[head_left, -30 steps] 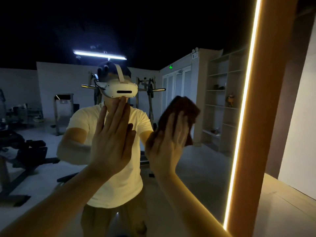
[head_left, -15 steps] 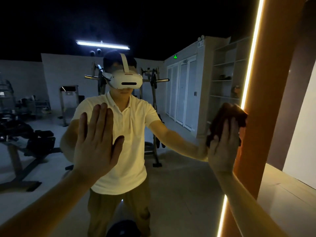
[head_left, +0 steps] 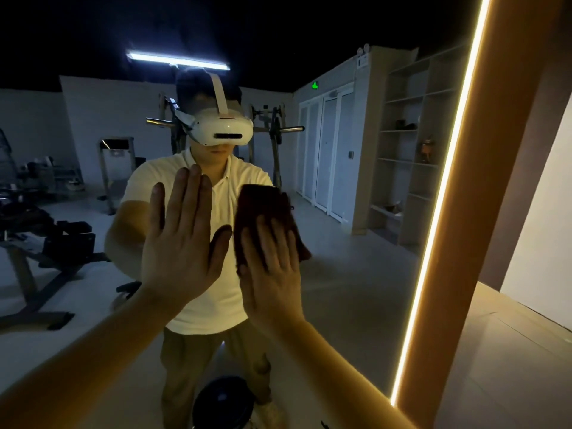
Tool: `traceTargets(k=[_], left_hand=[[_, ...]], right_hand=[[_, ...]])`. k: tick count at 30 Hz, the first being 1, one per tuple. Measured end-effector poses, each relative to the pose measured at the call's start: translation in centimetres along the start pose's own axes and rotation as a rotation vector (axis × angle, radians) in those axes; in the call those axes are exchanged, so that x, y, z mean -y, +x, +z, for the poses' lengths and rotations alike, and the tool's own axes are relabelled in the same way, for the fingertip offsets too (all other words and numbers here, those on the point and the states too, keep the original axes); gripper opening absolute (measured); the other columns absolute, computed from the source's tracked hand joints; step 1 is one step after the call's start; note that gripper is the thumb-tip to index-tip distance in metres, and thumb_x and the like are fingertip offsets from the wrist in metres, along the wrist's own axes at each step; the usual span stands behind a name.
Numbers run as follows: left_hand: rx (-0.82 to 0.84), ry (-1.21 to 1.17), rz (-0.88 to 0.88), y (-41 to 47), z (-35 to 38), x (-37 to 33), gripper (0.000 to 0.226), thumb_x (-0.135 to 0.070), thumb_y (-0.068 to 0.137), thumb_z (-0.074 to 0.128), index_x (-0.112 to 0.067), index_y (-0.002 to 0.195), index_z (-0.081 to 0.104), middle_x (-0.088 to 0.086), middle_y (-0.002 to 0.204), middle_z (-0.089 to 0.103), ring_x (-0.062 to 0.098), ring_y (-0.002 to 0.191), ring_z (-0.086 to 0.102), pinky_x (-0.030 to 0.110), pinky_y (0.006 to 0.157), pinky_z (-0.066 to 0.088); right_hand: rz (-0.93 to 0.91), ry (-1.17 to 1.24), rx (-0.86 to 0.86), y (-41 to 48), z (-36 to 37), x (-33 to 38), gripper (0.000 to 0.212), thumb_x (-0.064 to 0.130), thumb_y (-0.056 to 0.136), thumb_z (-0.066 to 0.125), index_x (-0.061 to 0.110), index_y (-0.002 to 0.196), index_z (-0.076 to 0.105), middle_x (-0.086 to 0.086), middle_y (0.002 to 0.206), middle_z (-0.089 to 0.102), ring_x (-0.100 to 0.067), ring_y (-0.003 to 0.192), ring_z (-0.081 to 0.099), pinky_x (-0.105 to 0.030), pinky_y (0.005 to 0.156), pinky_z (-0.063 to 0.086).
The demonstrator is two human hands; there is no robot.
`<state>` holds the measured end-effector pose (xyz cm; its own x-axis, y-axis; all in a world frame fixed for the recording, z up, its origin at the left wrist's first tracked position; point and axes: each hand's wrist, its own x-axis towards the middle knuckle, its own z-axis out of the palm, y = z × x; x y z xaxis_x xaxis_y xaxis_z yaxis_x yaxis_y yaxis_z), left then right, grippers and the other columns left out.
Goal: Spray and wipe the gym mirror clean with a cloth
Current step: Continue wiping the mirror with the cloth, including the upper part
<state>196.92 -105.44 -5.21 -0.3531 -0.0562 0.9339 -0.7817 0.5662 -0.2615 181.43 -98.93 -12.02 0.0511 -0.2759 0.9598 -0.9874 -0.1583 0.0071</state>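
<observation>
The gym mirror (head_left: 356,289) fills most of the view and reflects me and the gym behind. My left hand (head_left: 182,243) lies flat on the glass with straight, spread fingers. Right beside it, my right hand (head_left: 272,274) presses a dark red-brown cloth (head_left: 263,209) against the mirror with straight fingers. The cloth sticks out above and to the right of the fingertips. No spray bottle is in view.
The mirror's right edge has a lit LED strip (head_left: 439,212) and an orange-brown frame (head_left: 495,212). A white wall (head_left: 544,230) and pale floor lie past the frame. A dark round object (head_left: 223,400) sits low at the mirror's foot.
My right hand slid the cloth from the mirror's right edge back left to the middle, beside my left hand. My left hand stayed flat on the glass.
</observation>
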Motion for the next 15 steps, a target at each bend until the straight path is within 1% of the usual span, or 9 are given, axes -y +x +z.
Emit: traceTargets(k=[2,3,4,5,6,8,11,13,15], left_hand=[[0.009,-0.003,0.000,0.0,-0.1,0.1,0.079,-0.043,0.105,0.043,0.007,0.162,0.019,0.026,0.171,0.013,0.038,0.161,0.008,0.060,0.129,0.009],[0.010,0.000,-0.002,0.0,0.0,0.1,0.079,-0.043,0.105,0.043,0.007,0.162,0.019,0.026,0.171,0.013,0.038,0.161,0.008,0.059,0.129,0.009],[0.005,0.006,-0.005,0.0,0.0,0.1,0.079,-0.042,0.105,0.044,0.007,0.162,0.019,0.026,0.171,0.013,0.038,0.161,0.008,0.059,0.129,0.009],[-0.002,0.011,-0.007,0.0,0.0,0.0,0.078,-0.043,0.106,0.043,0.007,0.162,0.020,0.026,0.171,0.014,0.038,0.161,0.009,0.059,0.129,0.009],[-0.011,0.014,-0.004,0.0,0.1,0.0,0.078,-0.043,0.106,0.043,0.007,0.162,0.020,0.027,0.171,0.014,0.038,0.161,0.010,0.059,0.129,0.010],[-0.024,0.019,0.009,-0.1,0.2,0.1,0.077,-0.044,0.106,0.041,0.007,0.161,0.020,0.027,0.170,0.015,0.038,0.161,0.011,0.060,0.129,0.012],[-0.020,0.014,0.004,-0.2,0.4,0.3,0.078,-0.045,0.107,0.040,0.006,0.162,0.018,0.026,0.171,0.012,0.038,0.161,0.010,0.061,0.128,0.013],[-0.013,0.006,0.002,-0.3,0.5,0.2,0.078,-0.045,0.107,0.040,0.005,0.163,0.016,0.025,0.171,0.011,0.038,0.161,0.009,0.062,0.128,0.013],[-0.013,0.016,-0.003,-0.2,0.5,0.1,0.079,-0.044,0.107,0.039,0.005,0.163,0.015,0.024,0.172,0.010,0.037,0.161,0.007,0.061,0.128,0.011]], right_hand=[[-0.278,-0.106,0.108,-1.0,-0.5,-3.0,0.054,0.026,0.102,0.054,0.018,0.155,0.041,-0.007,0.164,0.036,-0.028,0.156,0.021,-0.050,0.127,0.021],[-0.362,-0.175,0.138,-1.3,-1.2,-5.2,0.051,0.027,0.104,0.052,0.019,0.154,0.044,-0.007,0.164,0.037,-0.029,0.155,0.027,-0.050,0.126,0.023],[-0.406,-0.246,0.167,-1.6,-2.2,-7.5,0.051,0.027,0.104,0.051,0.020,0.154,0.045,-0.008,0.164,0.037,-0.030,0.153,0.031,-0.049,0.127,0.021],[-0.406,-0.295,0.199,-1.8,-3.2,-9.8,0.054,0.027,0.102,0.053,0.019,0.154,0.042,-0.009,0.163,0.036,-0.032,0.152,0.033,-0.049,0.128,0.017],[-0.364,-0.324,0.204,-2.2,-4.5,-11.8,0.058,0.028,0.099,0.056,0.018,0.154,0.039,-0.011,0.161,0.034,-0.033,0.150,0.033,-0.049,0.128,0.014],[-0.210,-0.316,0.140,-3.2,-6.5,-15.4,0.057,0.028,0.099,0.054,0.015,0.152,0.039,-0.014,0.159,0.033,-0.035,0.148,0.032,-0.050,0.128,0.017],[0.155,-0.230,-0.046,-5.7,-8.0,-19.2,0.050,0.029,0.107,0.039,0.008,0.153,0.041,-0.017,0.164,0.031,-0.033,0.153,0.028,-0.051,0.125,0.024],[0.452,-0.187,-0.192,-6.7,-7.9,-19.4,0.050,0.024,0.111,0.036,0.005,0.157,0.037,-0.018,0.167,0.028,-0.027,0.155,0.024,-0.051,0.125,0.025],[0.751,-0.115,-0.329,-5.6,-6.4,-17.1,0.050,0.011,0.109,0.042,0.004,0.158,0.033,-0.021,0.166,0.027,-0.031,0.155,0.023,-0.056,0.125,0.025]])
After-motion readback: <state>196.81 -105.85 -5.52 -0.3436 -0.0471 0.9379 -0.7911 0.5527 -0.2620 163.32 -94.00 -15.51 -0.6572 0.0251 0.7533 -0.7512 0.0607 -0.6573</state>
